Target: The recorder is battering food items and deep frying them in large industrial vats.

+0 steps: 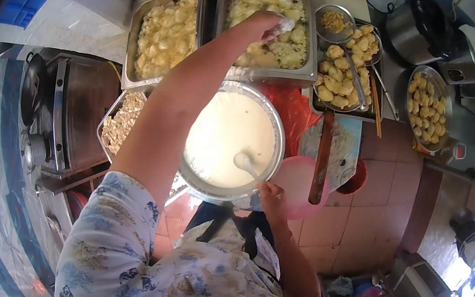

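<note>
My left arm stretches over the right-hand deep fryer (pixel 247 75), where pale battered pieces (pixel 298 37) bubble in oil. White batter coats the fingers of my left hand (pixel 278 26), which hangs above the oil; whether they hold anything cannot be made out. Below the fryers stands a large metal bowl (pixel 279 154) of cream-coloured batter (pixel 230 133). My right hand (pixel 272 197), at the bowl's near right rim, grips the handle of a white spoon (pixel 244 162) whose head rests in the batter. My left forearm covers part of the bowl's left side.
Golden pieces fry in the left fryer (pixel 166 36). A metal tray of raw pieces (pixel 121 124) sits left of the bowl. Fried pieces fill strainers (pixel 337 82) and a round tray (pixel 427 110) at right. A wooden handle (pixel 321 161) juts over a pink basin (pixel 294 184).
</note>
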The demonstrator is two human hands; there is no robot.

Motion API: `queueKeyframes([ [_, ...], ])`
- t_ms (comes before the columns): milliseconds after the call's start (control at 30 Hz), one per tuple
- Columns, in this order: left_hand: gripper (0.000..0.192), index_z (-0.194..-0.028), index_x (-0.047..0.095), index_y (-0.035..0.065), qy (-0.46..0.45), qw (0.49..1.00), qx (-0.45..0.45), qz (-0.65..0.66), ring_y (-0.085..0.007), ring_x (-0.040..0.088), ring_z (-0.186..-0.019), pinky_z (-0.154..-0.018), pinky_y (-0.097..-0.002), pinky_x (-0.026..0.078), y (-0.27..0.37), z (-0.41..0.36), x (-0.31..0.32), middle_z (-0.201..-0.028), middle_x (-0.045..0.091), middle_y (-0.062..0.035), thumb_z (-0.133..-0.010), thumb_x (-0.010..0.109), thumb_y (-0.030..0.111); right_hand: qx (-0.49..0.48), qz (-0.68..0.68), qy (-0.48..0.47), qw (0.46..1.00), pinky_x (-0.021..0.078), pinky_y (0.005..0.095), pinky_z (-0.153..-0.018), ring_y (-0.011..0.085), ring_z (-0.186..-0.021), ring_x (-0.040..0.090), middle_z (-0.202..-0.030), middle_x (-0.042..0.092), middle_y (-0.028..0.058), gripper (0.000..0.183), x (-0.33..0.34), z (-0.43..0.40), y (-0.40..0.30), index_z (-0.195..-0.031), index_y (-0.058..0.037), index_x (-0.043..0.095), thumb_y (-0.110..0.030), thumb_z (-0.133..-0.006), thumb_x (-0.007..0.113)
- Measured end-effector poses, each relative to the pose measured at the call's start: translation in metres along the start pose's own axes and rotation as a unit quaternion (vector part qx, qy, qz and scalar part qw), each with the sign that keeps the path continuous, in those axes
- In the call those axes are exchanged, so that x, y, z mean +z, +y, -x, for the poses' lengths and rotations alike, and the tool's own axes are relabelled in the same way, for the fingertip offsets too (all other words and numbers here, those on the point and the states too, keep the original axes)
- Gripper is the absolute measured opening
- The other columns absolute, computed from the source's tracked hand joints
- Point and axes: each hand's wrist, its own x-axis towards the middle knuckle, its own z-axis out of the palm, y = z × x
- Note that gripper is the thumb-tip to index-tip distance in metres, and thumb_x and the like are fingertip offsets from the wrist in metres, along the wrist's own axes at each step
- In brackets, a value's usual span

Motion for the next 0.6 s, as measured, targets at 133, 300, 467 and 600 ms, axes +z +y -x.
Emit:
queueKeyframes([
  [133, 0.036, -0.121, 0.059, 0.0051, 0.063, 0.994, 0.06, -0.072, -0.01, 0.053, -0.058, -0.045, -0.0251, 0.04, 0.003, -0.003, 0.013, -0.085, 0.064, -0.0043, -0.092, 0.061, 0.027, 0.101, -0.064, -0.04, 0.992, 0.0467, 0.0268, -0.071, 0.0084, -0.079, 0.057, -0.084, 0.061, -0.0011, 0.015, -0.003, 0.0, 0.013, -0.086, -0.0088, 0.065, -0.007, -0.093, 0.052],
  [300, 0.041, -0.136, 0.052, 0.0114, 0.1, 0.984, 0.149, -0.02, -0.0097, 0.056, -0.063, -0.051, -0.0235, 0.044, -0.037, 0.087, -0.032, -0.103, 0.07, -0.0087, -0.098, 0.05, 0.027, -0.061, 0.084, 0.02, 0.994, 0.0449, 0.0263, -0.058, 0.0095, -0.06, 0.055, -0.063, 0.059, 0.0023, 0.024, 0.014, 0.002, 0.033, -0.08, -0.0021, 0.07, -0.02, -0.092, 0.059],
  [467, 0.032, -0.125, 0.057, 0.0024, 0.204, 0.958, 0.189, 0.076, -0.009, 0.057, -0.063, -0.059, -0.0234, 0.048, -0.146, 0.24, -0.073, -0.094, 0.07, -0.0063, -0.099, 0.045, 0.016, -0.158, 0.272, 0.02, 0.949, 0.0478, 0.0305, -0.075, 0.0139, -0.077, 0.058, -0.095, 0.061, 0.0034, 0.025, 0.012, 0.003, 0.024, -0.091, -0.0062, 0.07, -0.025, -0.094, 0.054],
  [600, 0.033, -0.12, 0.061, 0.0006, 0.319, 0.939, 0.108, 0.072, -0.0098, 0.054, -0.061, -0.058, -0.0254, 0.046, -0.245, 0.348, -0.09, -0.083, 0.067, -0.0063, -0.093, 0.054, 0.018, 0.079, 0.105, -0.033, 0.991, 0.0456, 0.0284, -0.069, 0.0117, -0.07, 0.052, -0.088, 0.06, 0.0011, 0.026, 0.011, -0.003, -0.033, -0.095, -0.0049, 0.071, -0.025, -0.093, 0.055],
])
